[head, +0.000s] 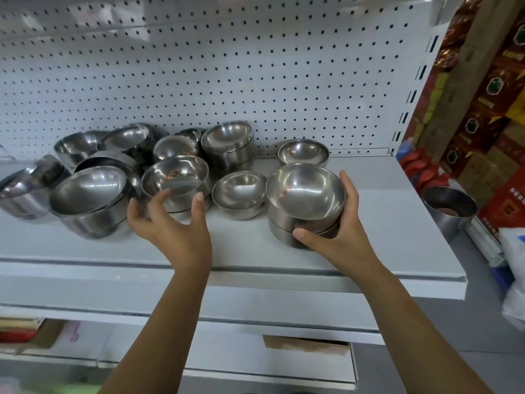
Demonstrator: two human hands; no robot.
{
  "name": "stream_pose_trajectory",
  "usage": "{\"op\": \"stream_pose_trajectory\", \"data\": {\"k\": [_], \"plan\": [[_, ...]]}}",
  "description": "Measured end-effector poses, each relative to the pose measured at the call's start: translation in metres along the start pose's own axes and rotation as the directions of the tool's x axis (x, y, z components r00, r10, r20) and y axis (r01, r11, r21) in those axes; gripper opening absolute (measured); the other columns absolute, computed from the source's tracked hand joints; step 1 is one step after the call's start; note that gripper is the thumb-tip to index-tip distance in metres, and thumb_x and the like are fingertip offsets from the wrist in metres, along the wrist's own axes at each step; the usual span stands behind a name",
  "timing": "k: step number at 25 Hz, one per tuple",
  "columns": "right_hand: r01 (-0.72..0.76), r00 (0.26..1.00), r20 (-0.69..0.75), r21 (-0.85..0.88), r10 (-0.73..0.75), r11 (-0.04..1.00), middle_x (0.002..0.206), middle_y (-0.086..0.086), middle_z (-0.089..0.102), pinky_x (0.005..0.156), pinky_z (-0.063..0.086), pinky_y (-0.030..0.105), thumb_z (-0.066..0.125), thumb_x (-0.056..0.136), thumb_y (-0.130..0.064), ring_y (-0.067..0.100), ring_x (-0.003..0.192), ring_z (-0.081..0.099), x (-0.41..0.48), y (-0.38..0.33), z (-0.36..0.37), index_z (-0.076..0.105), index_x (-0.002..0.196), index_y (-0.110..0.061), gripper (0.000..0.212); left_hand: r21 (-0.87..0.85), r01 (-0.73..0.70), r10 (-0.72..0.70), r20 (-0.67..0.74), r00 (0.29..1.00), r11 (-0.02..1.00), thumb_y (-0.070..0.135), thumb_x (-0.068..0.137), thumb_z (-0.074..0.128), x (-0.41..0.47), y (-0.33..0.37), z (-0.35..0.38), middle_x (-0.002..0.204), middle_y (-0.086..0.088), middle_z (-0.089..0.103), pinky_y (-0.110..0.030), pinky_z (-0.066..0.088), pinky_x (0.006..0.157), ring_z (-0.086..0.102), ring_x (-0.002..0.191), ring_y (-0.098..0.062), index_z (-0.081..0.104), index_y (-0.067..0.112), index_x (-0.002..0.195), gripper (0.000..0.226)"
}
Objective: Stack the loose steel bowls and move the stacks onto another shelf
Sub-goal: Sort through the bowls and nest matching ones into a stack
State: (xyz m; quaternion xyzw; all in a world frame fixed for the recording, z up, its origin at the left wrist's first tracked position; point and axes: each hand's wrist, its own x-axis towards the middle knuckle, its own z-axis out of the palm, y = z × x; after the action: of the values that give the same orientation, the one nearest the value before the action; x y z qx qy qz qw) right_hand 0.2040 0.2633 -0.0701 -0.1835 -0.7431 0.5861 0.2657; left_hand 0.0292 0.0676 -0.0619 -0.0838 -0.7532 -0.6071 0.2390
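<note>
On the shelf [397, 223], right hand [335, 234] grips a bowl stack [305, 194]; left hand [170, 226] spreads open beside a nearby bowl [176, 177]

White pegboard [255, 66] faces me; red packets [488, 89] stack to my right, a cardboard box [306, 346] sits lower down.

The steel bowls [305, 191] on the shelf [383, 223] are polished metal, mirror-bright inside and a duller brushed grey on their outer walls. The shelf is smooth, matt, pale-painted metal, like the perforated back panel [227, 66] above it. Below it sits a matt brown cardboard box [306, 346], and to its right are glossy printed packets [500, 95].
</note>
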Motion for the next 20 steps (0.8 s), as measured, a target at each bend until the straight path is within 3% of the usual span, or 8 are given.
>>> {"op": "stream_pose_trajectory", "data": {"k": [3, 6, 8, 14, 17, 20], "plan": [[0.010, 1.000, -0.026, -0.029, -0.011, 1.000, 0.138, -0.052, 0.034, 0.110, 0.041, 0.024, 0.098, 0.066, -0.035, -0.010, 0.137, 0.042, -0.001, -0.001, 0.001, 0.010, 0.142, -0.074, 0.122, 0.007, 0.033, -0.034, 0.063, 0.997, 0.999, 0.035, 0.089, 0.076, 0.004, -0.007, 0.002, 0.163, -0.011, 0.020, -0.002, 0.019, 0.104, 0.014, 0.154, -0.017, 0.056, 0.017, 0.125, 0.044], [0.006, 1.000, -0.030, -0.023, -0.007, 1.000, 0.136, -0.053, 0.034, 0.104, 0.041, 0.017, 0.097, 0.065, -0.037, -0.015, 0.133, 0.042, -0.002, -0.003, 0.003, 0.012, 0.139, -0.075, 0.118, 0.036, 0.002, -0.005, 0.059, 0.998, 0.999, 0.034, 0.089, 0.077, 0.013, -0.011, 0.000, 0.151, -0.010, 0.036, -0.031, 0.038, 0.112, 0.032, 0.149, -0.024, 0.057, 0.017, 0.113, 0.035], [0.006, 1.000, -0.025, -0.012, -0.007, 1.000, 0.138, -0.051, 0.033, 0.103, 0.041, 0.016, 0.095, 0.062, -0.044, -0.016, 0.133, 0.040, -0.003, -0.004, 0.003, 0.012, 0.144, -0.070, 0.120, 0.047, -0.012, 0.010, 0.049, 0.999, 0.999, 0.033, 0.087, 0.079, 0.017, -0.011, -0.004, 0.145, -0.010, 0.040, -0.042, 0.041, 0.112, 0.039, 0.145, -0.026, 0.058, 0.019, 0.108, 0.032], [0.025, 1.000, -0.011, -0.005, -0.025, 1.000, 0.142, -0.051, 0.032, 0.111, 0.040, 0.024, 0.095, 0.060, -0.052, -0.011, 0.138, 0.040, -0.005, -0.002, 0.003, 0.007, 0.154, -0.060, 0.129, -0.084, -0.120, 0.123, 0.037, 0.992, 0.989, 0.034, 0.085, 0.081, 0.005, 0.019, -0.010, 0.145, -0.007, 0.043, -0.043, 0.044, 0.110, 0.042, 0.143, -0.028, 0.056, 0.026, 0.106, 0.034], [0.035, 0.999, -0.037, -0.003, -0.035, 0.999, 0.154, -0.035, 0.034, 0.113, 0.040, 0.026, 0.095, 0.061, -0.052, -0.007, 0.141, 0.040, -0.006, 0.000, 0.004, 0.004, 0.154, -0.060, 0.130, -0.182, -0.223, 0.236, 0.050, 0.970, 0.958, 0.028, 0.084, 0.083, -0.004, 0.042, -0.008, 0.142, -0.008, 0.049, -0.047, 0.044, 0.109, 0.045, 0.141, -0.029, 0.057, 0.030, 0.107, 0.035], [0.030, 0.997, -0.068, 0.018, -0.029, 0.999, 0.161, -0.025, 0.031, 0.108, 0.037, 0.017, 0.096, 0.062, -0.051, -0.009, 0.140, 0.039, -0.008, 0.000, 0.004, 0.006, 0.156, -0.054, 0.130, -0.342, -0.227, 0.293, 0.154, 0.943, 0.912, 0.024, 0.086, 0.082, -0.019, 0.057, -0.001, 0.131, -0.014, 0.057, -0.055, 0.044, 0.108, 0.052, 0.132, -0.037, 0.057, 0.035, 0.109, 0.035]]}}
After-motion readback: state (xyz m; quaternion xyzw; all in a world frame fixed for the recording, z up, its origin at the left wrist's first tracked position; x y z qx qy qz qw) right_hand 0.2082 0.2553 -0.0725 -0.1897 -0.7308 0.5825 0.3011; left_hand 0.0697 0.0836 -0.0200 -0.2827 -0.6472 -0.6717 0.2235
